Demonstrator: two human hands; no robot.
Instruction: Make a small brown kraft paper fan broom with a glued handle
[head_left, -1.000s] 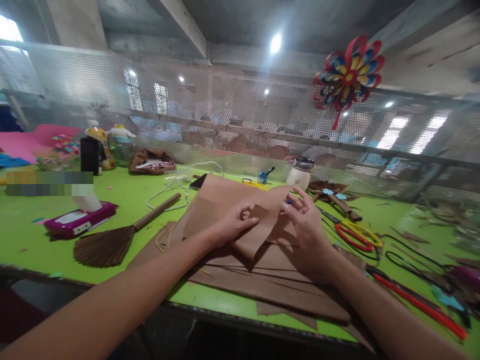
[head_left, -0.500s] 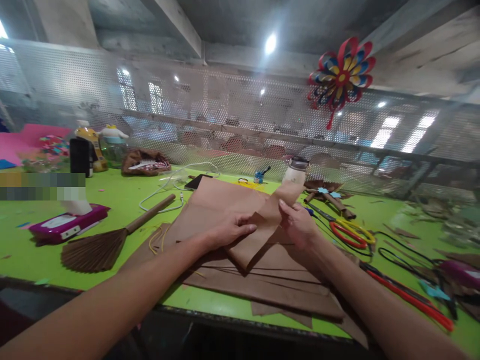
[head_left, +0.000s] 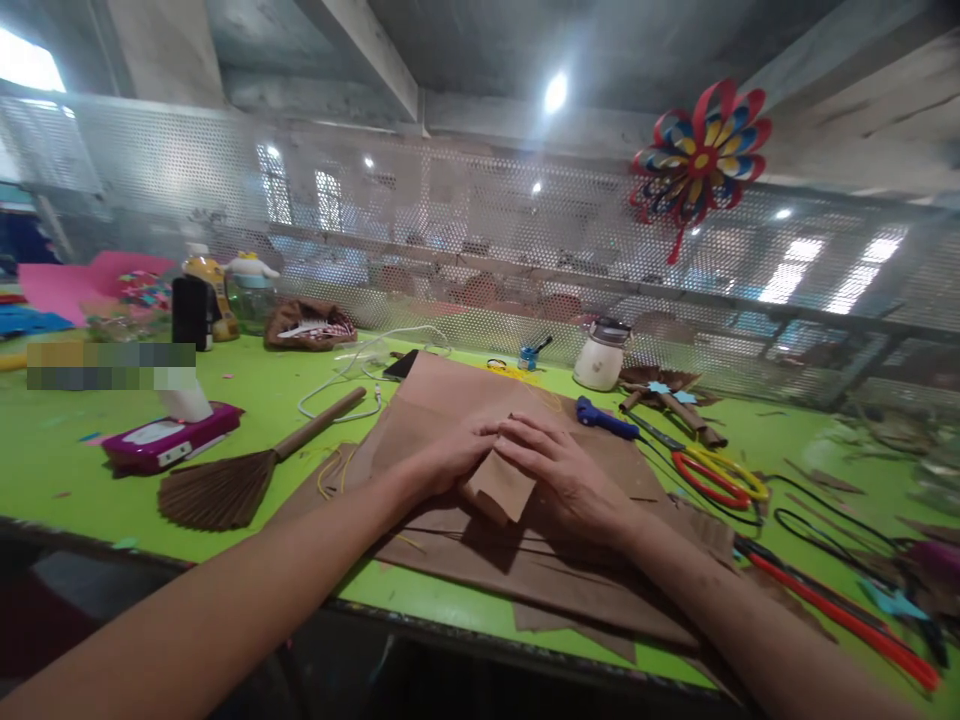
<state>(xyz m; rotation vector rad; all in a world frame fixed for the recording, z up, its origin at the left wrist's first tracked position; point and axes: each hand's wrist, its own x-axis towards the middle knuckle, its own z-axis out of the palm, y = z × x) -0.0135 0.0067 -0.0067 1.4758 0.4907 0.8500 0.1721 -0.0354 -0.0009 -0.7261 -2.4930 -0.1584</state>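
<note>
Two hands, one job: left hand [head_left: 461,450] and right hand [head_left: 559,465] meet over a brown paper piece [head_left: 504,488], which sits above the middle of the brown paper stack [head_left: 592,590]. Grip is narrow on both sides, fingers closed over the top of that piece; thumbs hidden, so I can't tell how hard I'm pressing.

Progress, my read: piece is bent over, so shaping has begun. Near end sticks out loose and I see no fastening on it. Folded or rolled, can't tell from here. I'd call it partway; closing and flattening look to be left.

Looks complete: pleated brush-shaped piece [head_left: 225,488] with a handle, on the table [head_left: 251,370] left of the stack. More pleated brown paper [head_left: 664,390] with pale blue stars lies beyond the stack's far right; can't judge if done.

Not in use: blue tool [head_left: 607,420] at the stack's far right edge, scissors [head_left: 716,475] right of the stack.
</note>
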